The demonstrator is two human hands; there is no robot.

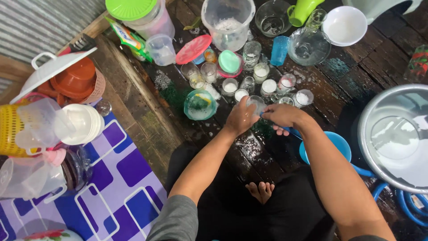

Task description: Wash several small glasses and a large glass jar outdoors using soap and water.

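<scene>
The person is wearing a grey short-sleeved top, its sleeve showing at the left upper arm and ending above the elbow. Both forearms are showing bare down to the left hand (240, 118) and the right hand (283, 117), with no watch, ring or glove showing. Dark, black clothing is covering the lap and legs. The toes of one bare foot (261, 191) are peeking out between the legs.

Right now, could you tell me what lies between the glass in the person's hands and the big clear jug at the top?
In the head view, a cluster of small soapy glasses stands on the wet planks between the held glass and the clear jug.
</scene>
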